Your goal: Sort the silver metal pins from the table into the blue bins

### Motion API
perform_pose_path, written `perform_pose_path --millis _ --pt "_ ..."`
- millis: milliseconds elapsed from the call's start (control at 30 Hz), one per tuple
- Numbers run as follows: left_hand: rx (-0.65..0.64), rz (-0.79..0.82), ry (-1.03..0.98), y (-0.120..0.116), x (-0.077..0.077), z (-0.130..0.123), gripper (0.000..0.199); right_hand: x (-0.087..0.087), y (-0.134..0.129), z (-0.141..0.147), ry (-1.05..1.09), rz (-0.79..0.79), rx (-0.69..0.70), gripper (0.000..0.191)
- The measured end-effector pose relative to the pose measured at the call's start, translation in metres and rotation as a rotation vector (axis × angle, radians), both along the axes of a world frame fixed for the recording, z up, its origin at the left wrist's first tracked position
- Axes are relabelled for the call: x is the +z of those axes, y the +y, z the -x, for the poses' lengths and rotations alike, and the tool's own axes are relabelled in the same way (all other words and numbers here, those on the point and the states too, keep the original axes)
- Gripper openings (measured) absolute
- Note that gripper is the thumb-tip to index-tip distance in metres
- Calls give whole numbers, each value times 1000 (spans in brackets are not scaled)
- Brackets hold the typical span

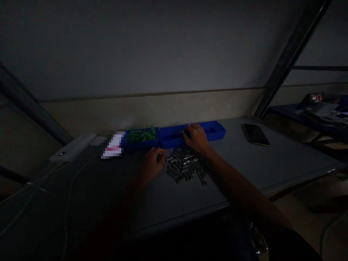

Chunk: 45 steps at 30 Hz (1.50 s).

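Observation:
A heap of small shiny metal cylinders and thinner metal pins [187,165] lies on the grey table. At the left edge of the heap is my left hand [154,163], its thumb and fingers curled together; what they hold, if anything, is too dark to name. My right hand [196,137] reaches over a long blue bin [221,133] behind the heap. Its fingertips are pinched, with a small thin light-coloured piece at their tips, its kind unclear. Left of that bin, another blue bin [133,146] holds several green pieces [144,135].
A dark phone or tablet [256,134] lies right of the bins. On the left are a white power strip [72,148], a blurred-out white and red packet [113,145] and loose cables [69,195]. A wall [152,107] and metal frame posts [292,59] bound the table.

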<state>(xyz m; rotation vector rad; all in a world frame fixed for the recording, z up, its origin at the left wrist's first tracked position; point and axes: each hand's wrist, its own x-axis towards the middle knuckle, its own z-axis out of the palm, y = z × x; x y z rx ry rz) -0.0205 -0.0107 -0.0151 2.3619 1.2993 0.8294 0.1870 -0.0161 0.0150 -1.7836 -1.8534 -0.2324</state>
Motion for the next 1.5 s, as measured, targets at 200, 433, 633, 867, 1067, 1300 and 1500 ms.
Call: perform_pose_path --millis 200,433,633,867,1067,1300,1500 --pt "-180 123 112 -2 6 9 21 -2 10 1 -21 57 19 26" --pt "-131 125 175 1 7 10 21 9 22 -9 -51 110 45 30" --pt "-105 172 244 -1 11 8 25 13 27 -11 -57 175 83 32" --pt "-79 135 222 -1 7 7 24 15 25 -8 -98 222 84 32" --pt "3 14 176 -9 4 -4 25 15 9 -9 -80 95 123 27" --pt "-1 -21 17 -10 -3 -1 25 11 -30 -2 85 -95 345 18" --pt "22 105 -75 -9 -2 1 25 4 -48 8 161 -153 522 15"
